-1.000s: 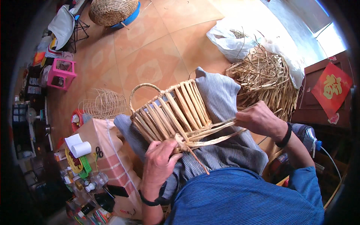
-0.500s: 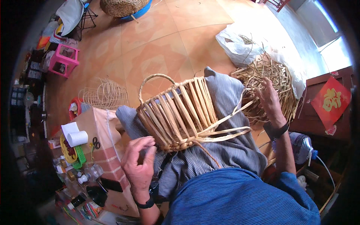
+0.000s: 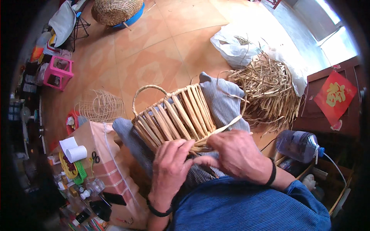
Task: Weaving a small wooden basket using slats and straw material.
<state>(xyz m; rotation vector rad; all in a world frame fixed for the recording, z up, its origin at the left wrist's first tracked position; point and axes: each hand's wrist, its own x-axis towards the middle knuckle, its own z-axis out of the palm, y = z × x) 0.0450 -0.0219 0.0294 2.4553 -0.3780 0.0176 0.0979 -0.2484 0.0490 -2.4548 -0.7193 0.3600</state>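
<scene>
A woven basket (image 3: 179,114) of pale plant strips with a looped handle lies tilted on grey striped cloth (image 3: 217,96) over my lap. My left hand (image 3: 171,165) grips its near edge with fingers bent. Beside it, my right hand (image 3: 241,156) is closed on loose flat strips (image 3: 231,125) at that same edge; its thumb nearly meets my left thumb, and the fingertips are partly hidden. A long strip loops up to the right over the cloth.
A heap of dried strips (image 3: 266,92) and white bags (image 3: 235,46) lie at right, beside a water jug (image 3: 296,144). At left stand a cluttered covered table (image 3: 108,161), wire frame (image 3: 98,106) and pink stool (image 3: 58,73). A straw item (image 3: 117,9) is at the back.
My right hand has swung down and left from the strip heap to the basket's near edge. My left hand, apart from the basket half a second ago, has returned onto it.
</scene>
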